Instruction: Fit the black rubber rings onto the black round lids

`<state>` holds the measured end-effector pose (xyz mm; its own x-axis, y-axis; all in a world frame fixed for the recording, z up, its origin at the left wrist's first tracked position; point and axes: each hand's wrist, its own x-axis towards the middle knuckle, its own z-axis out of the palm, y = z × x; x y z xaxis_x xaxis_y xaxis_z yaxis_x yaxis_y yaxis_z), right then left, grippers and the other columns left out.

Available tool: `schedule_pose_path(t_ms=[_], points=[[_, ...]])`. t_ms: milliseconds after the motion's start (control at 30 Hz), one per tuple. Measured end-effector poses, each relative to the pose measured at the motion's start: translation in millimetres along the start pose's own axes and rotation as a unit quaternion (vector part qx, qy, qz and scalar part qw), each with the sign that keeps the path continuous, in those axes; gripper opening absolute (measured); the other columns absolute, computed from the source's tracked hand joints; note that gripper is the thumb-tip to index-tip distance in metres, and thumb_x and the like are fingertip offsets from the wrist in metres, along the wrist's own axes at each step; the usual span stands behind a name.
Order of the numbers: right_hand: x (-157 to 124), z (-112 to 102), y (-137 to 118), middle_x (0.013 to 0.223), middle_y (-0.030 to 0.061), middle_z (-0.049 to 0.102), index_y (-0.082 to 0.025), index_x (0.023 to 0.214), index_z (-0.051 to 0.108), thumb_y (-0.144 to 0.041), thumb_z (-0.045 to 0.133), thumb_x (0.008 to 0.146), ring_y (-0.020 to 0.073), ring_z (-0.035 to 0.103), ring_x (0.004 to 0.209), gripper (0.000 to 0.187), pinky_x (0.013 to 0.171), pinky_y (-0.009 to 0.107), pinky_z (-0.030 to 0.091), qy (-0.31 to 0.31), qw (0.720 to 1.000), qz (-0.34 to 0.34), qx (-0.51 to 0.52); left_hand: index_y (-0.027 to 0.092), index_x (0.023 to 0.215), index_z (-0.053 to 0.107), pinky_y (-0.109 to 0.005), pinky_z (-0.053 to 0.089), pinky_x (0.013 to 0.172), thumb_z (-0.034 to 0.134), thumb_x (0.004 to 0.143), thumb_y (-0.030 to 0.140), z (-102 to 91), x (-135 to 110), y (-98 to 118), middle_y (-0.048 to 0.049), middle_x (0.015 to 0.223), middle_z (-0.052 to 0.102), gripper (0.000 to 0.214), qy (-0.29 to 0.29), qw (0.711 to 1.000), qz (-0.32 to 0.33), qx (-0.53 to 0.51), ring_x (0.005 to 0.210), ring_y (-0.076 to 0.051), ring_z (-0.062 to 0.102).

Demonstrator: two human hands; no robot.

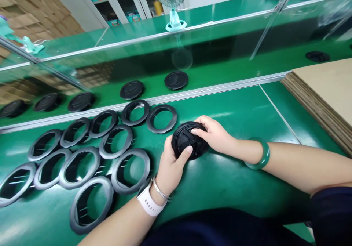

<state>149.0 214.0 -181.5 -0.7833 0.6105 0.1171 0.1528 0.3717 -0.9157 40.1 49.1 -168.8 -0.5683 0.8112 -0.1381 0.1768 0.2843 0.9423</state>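
Observation:
Between my two hands is a round black plastic part, held a little above the green bench, its ribbed inner face turned up toward me. My left hand grips its left and near edge, the thumb pressed on the inner face. On the far right edge my right hand is closed round the rim, its thumb lying across the top. The fingers beneath the part are hidden. Just to the left, several black rings lie on the bench, the nearest being a larger-looking ring by my left wrist.
A metal rail and a clear panel run along the back of the bench. Beyond the rail several black discs lie on a green belt. Stacked cardboard sheets sit at the right. A small fan stands behind the panel.

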Motion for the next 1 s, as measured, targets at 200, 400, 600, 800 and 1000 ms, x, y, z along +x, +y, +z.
schedule_pose_path(t_ms=[200, 400, 600, 800, 1000], points=[[-4.0, 5.5, 0.4, 0.087, 0.002, 0.062, -0.018, 0.086, 0.057, -0.03, 0.067, 0.083, 0.0197, 0.058, 0.084, 0.016, 0.076, 0.033, 0.047, 0.013, 0.996, 0.029, 0.087, 0.022, 0.125, 0.052, -0.035, 0.049, 0.098, 0.062, 0.091, 0.045, 1.4, -0.7, 3.1, -0.0068, 0.123, 0.065, 0.043, 0.005, 0.999, 0.008, 0.035, 0.114, -0.023, 0.062], [-3.5, 2.3, -4.3, 0.085, 0.0008, 0.064, -0.018, 0.085, 0.057, -0.031, 0.068, 0.082, 0.0191, 0.061, 0.083, 0.018, 0.077, 0.033, 0.049, 0.0, 0.99, 0.042, 0.138, 0.021, 0.122, 0.053, -0.035, 0.049, 0.095, 0.062, 0.09, 0.045, 1.0, -0.1, 3.8, -0.0064, 0.12, 0.066, 0.041, 0.005, 0.999, 0.007, 0.04, 0.111, -0.023, 0.063], [1.7, -13.3, -8.6, 0.112, 0.0058, 0.068, -0.017, 0.113, 0.059, -0.028, 0.084, 0.07, 0.0253, 0.063, 0.107, 0.051, 0.093, 0.04, 0.05, -0.192, 0.957, 0.057, 0.207, 0.022, 0.113, 0.054, -0.033, 0.049, 0.089, 0.063, 0.09, 0.045, -3.1, 0.2, 4.5, -0.0029, 0.109, 0.067, 0.034, -0.007, 0.999, -0.026, 0.02, 0.102, -0.021, 0.063], [-1.3, -13.3, -14.7, 0.103, 0.0049, 0.069, -0.017, 0.106, 0.062, -0.024, 0.082, 0.07, 0.0247, 0.066, 0.097, 0.042, 0.084, 0.038, 0.052, -0.169, 0.975, 0.062, 0.13, 0.022, 0.109, 0.054, -0.031, 0.048, 0.088, 0.064, 0.09, 0.041, -2.8, -0.5, 3.2, -0.0003, 0.104, 0.067, 0.028, -0.017, 1.0, -0.019, -0.008, 0.098, -0.019, 0.061], [-7.8, -10.8, -22.6, 0.099, 0.0033, 0.068, -0.017, 0.103, 0.062, -0.024, 0.079, 0.07, 0.0237, 0.065, 0.093, 0.038, 0.083, 0.037, 0.051, -0.141, 0.981, 0.071, 0.114, 0.022, 0.111, 0.053, -0.031, 0.047, 0.09, 0.063, 0.091, 0.038, -0.5, 1.3, 3.1, -0.0005, 0.107, 0.066, 0.028, -0.021, 1.0, -0.015, -0.013, 0.101, -0.018, 0.061]])
